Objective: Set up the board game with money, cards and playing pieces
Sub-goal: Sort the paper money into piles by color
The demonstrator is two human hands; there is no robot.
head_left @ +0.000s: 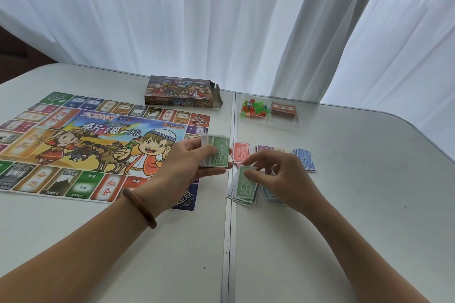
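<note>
1. Your left hand (194,162), with a brown wooden bangle (140,208) on its wrist, is raised over the right edge of the colourful paper game board (93,140). Its grip is closed. The fingers and thumb curl round a thick stack of paper play-money notes (216,152), and the top note is green and marked 500.
2. Your right hand (278,177) is low over the white worktop (344,204), just right of the seam between its two halves. Its grip is almost closed. The thumb and forefinger pinch the far end of a single green 500 note (243,184). The other fingers are curled loosely.
3. That note lies on top of a loose pile of notes (235,200) on the worktop, just left of your right palm. The stack in your left grip is up and to the left of it, near but apart.
4. Three sorted piles lie in a row just beyond your right hand: red notes (241,151), purple notes (264,148) and blue notes (306,158). A pale blue pile (269,194) is partly hidden under your right palm.
5. Further away sits a clear plastic tray (283,124) with two compartments. The left one holds small red and green plastic pieces (254,108) and a white die. The right one holds a red-brown deck of cards (283,109).
6. The printed cardboard game box (182,92) lies flat beyond the board, and its right end flap is open.
7. A white curtain (221,19) hangs behind the worktop.
</note>
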